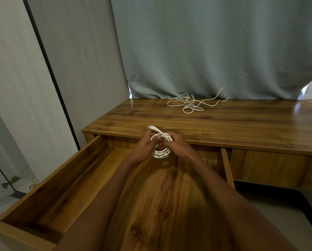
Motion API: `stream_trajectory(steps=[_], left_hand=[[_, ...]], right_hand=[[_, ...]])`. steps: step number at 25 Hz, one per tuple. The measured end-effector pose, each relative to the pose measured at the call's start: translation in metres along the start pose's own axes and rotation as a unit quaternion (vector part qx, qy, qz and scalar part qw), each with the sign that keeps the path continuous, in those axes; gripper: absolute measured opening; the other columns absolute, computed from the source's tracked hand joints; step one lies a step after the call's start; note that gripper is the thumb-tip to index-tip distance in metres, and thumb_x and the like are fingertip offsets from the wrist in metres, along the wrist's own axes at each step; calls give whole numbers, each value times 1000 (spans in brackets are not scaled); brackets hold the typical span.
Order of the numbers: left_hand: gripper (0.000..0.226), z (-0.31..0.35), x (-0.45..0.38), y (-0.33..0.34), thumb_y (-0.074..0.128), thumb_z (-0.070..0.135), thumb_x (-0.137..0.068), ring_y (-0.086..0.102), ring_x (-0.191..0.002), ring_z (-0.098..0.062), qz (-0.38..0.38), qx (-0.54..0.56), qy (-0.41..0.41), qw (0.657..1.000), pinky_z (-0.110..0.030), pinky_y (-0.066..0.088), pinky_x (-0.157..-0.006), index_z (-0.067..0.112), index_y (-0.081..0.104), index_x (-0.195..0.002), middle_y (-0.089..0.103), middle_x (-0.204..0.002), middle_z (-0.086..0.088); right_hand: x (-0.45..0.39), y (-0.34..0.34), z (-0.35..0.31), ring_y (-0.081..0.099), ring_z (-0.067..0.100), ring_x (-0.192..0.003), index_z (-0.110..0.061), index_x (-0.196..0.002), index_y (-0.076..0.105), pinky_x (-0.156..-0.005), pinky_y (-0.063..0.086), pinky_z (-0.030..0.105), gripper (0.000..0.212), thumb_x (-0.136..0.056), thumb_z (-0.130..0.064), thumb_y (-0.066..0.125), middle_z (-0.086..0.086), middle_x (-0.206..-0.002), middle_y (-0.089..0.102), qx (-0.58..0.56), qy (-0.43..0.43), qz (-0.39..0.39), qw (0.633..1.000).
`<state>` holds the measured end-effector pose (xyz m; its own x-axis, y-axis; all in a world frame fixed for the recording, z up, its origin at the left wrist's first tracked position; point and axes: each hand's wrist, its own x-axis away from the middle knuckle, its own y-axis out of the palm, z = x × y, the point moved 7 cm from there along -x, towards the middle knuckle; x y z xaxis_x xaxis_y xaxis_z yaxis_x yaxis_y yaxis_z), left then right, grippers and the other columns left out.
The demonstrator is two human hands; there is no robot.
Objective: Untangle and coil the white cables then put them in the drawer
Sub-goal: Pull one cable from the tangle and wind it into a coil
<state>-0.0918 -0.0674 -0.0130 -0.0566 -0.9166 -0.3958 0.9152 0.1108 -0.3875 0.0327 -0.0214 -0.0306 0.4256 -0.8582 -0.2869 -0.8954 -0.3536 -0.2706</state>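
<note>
You have one white cable (160, 145) wound into a coil, both hands' grip, left hand (142, 147) and right hand (177, 145), curled round it above the open drawer (75, 178), while the second cable (189, 103) lies tangled far back on the tabletop (242, 124), untouched.

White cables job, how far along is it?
Done: the drawer is pulled open. In hand: both hands, left hand and right hand, hold one coiled cable above it. Left: a tangled cable lies on the desk, uncoiled.
</note>
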Motion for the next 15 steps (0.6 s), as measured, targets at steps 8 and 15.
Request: stream_trajectory(steps=[8,15], left_hand=[[18,-22,-2,2,53,23,-101,61,-86,-8,-33,-67,-30,997,-42,51,-80,11,51,-115,65,-98,-7],[25,-27,-4,3,48,27,-103,58,-83,-4,-38,-99,-27,994,-21,45,-70,10,50,-121,60,-96,7]], right_hand=[[12,-32,-33,65,-1,-85,-21,-97,72,-75,51,24,9,-88,-20,75,-12,-96,70,72,-137,133,979],[18,-8,-42,65,0,-78,-34,-111,56,-72,54,27,26,-90,-34,71,-12,-92,70,183,-137,18,973]])
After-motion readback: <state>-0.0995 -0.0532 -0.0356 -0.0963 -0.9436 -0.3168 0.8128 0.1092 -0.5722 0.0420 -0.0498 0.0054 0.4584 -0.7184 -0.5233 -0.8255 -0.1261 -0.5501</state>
